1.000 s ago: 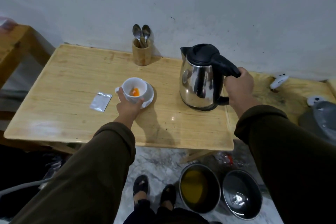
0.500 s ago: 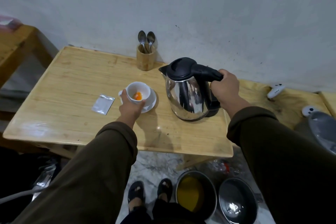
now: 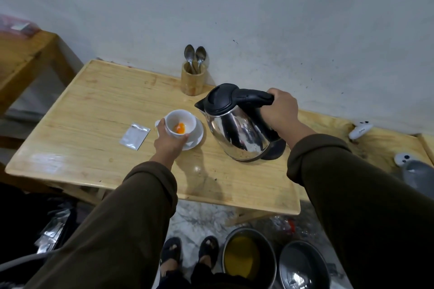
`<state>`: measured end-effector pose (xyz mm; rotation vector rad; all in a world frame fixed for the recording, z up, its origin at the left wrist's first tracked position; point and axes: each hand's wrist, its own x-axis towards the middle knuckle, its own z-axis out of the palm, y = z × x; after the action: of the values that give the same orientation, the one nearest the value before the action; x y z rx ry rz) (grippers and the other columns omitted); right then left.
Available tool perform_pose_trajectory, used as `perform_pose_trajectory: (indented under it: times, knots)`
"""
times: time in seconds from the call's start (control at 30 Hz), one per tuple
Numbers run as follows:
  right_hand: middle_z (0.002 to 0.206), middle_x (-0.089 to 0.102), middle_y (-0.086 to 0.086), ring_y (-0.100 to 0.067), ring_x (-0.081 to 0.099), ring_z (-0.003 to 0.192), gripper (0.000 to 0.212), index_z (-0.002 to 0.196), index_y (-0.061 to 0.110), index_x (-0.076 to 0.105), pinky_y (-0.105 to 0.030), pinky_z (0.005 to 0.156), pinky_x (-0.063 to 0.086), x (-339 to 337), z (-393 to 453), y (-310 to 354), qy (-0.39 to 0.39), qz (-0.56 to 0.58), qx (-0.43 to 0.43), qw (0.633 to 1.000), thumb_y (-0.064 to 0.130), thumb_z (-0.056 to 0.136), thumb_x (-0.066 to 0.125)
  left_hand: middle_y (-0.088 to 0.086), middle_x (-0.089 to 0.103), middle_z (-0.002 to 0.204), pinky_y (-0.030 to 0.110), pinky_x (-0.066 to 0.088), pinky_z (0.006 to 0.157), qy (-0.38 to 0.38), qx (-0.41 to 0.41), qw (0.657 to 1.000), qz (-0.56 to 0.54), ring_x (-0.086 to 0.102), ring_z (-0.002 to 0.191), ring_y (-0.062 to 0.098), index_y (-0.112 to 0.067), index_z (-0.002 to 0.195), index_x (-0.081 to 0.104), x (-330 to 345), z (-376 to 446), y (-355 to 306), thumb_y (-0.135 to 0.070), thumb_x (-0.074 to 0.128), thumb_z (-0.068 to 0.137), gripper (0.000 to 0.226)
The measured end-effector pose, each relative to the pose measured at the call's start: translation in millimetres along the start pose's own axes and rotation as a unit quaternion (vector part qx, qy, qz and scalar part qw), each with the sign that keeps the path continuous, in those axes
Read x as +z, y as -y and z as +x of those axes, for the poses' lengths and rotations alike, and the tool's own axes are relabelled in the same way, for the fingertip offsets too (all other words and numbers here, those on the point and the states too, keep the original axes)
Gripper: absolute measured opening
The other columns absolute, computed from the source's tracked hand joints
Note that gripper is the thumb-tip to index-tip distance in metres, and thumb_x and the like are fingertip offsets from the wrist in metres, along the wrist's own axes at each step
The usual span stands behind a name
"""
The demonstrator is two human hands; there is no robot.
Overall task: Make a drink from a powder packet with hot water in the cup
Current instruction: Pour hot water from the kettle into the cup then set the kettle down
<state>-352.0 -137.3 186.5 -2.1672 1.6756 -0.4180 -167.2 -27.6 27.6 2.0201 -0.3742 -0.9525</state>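
A white cup (image 3: 180,121) with orange powder at its bottom stands on a white saucer (image 3: 196,135) on the wooden table (image 3: 94,124). My left hand (image 3: 168,142) grips the cup's near side. My right hand (image 3: 280,110) holds the black handle of a steel kettle (image 3: 234,131), which is lifted and tilted left, its spout just right of the cup's rim. No water is seen pouring. An opened silver powder packet (image 3: 134,135) lies flat to the left of the cup.
A wooden holder with two spoons (image 3: 193,77) stands at the wall behind the kettle. White controllers (image 3: 360,129) lie at the table's right. Two pots (image 3: 249,258) sit on the floor below, by my feet. A second wooden table (image 3: 21,54) is at far left.
My right hand has lifted the kettle, carried it left toward the cup and tilted its spout down. My left hand stays on the cup.
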Motion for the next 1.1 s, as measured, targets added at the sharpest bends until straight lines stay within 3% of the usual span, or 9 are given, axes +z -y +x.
perform_pose_trajectory:
  times: [0.13, 0.27, 0.53, 0.77, 1.1]
  knots:
    - [0.077, 0.052, -0.007, -0.026, 0.046, 0.076, 0.016, 0.081, 0.013, 0.051, -0.023, 0.049, 0.027, 4.0, 4.2, 3.0, 0.008, -0.012, -0.014, 1.000, -0.002, 0.075, 0.051, 0.016, 0.048, 0.138, 0.046, 0.043, 0.103, 0.004, -0.002, 1.000, -0.004, 0.046, 0.125, 0.039, -0.030, 0.147, 0.017, -1.7, -0.8, -0.7, -0.032, 0.072, 0.078, 0.088]
    - [0.062, 0.042, 0.002, -0.025, 0.045, 0.074, 0.016, 0.080, 0.012, 0.049, -0.023, 0.048, 0.025, 8.9, 6.8, 5.7, 0.012, -0.030, -0.026, 0.999, -0.003, 0.074, 0.052, 0.015, 0.047, 0.139, 0.046, 0.044, 0.102, 0.009, 0.002, 1.000, -0.010, 0.045, 0.126, 0.038, -0.031, 0.147, 0.019, -3.6, -1.8, -0.7, -0.029, 0.071, 0.079, 0.085]
    - [0.060, 0.040, 0.003, -0.025, 0.046, 0.074, 0.014, 0.077, 0.011, 0.046, -0.022, 0.048, 0.024, 12.9, 9.7, 9.0, 0.007, -0.047, -0.044, 0.998, -0.001, 0.074, 0.053, 0.016, 0.045, 0.139, 0.043, 0.044, 0.099, 0.020, -0.008, 1.000, -0.021, 0.045, 0.126, 0.037, -0.032, 0.146, 0.021, -8.1, -2.0, -3.1, -0.026, 0.071, 0.079, 0.083]
    - [0.061, 0.040, 0.001, -0.026, 0.046, 0.074, 0.012, 0.077, 0.011, 0.047, -0.030, 0.065, 0.034, 14.2, 13.2, 16.9, 0.009, -0.088, -0.062, 0.994, 0.002, 0.075, 0.053, 0.016, 0.043, 0.141, 0.045, 0.044, 0.100, 0.027, -0.015, 0.999, -0.028, 0.044, 0.126, 0.037, -0.032, 0.146, 0.022, -9.7, -1.3, -4.1, -0.024, 0.070, 0.080, 0.082]
    - [0.071, 0.049, -0.006, -0.027, 0.047, 0.074, 0.011, 0.077, 0.010, 0.047, -0.030, 0.066, 0.034, 15.7, 15.4, 20.7, 0.003, -0.100, -0.058, 0.993, 0.002, 0.074, 0.053, 0.018, 0.043, 0.141, 0.045, 0.043, 0.100, 0.030, -0.035, 0.999, -0.027, 0.045, 0.127, 0.038, -0.032, 0.146, 0.019, -9.8, 0.1, -7.7, -0.022, 0.070, 0.081, 0.084]
